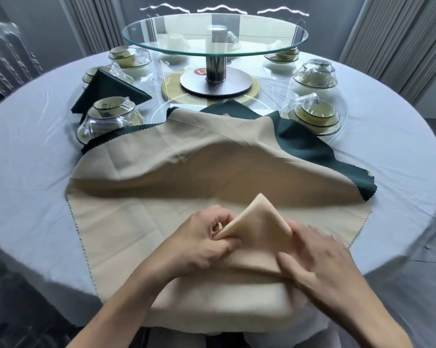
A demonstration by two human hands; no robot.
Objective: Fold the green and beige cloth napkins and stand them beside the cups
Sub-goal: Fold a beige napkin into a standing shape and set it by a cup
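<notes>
A beige napkin [259, 224] is folded into a pointed shape near the table's front edge. My left hand [201, 239] pinches its left corner. My right hand [320, 257] presses on its right side and lower fold. Under it lies a stack of flat beige cloths [126, 222], the top one billowed up in the middle. Dark green cloths [312, 151] lie spread beneath and behind the beige ones. One folded green napkin [111, 90] stands at the left between wrapped cup sets [108, 116].
A glass turntable [214, 33] on a metal post stands at the table's centre. Plastic-wrapped bowl and cup sets [317, 114] ring it on both sides. The round table carries a pale blue cloth [36, 172]. Curtains hang behind.
</notes>
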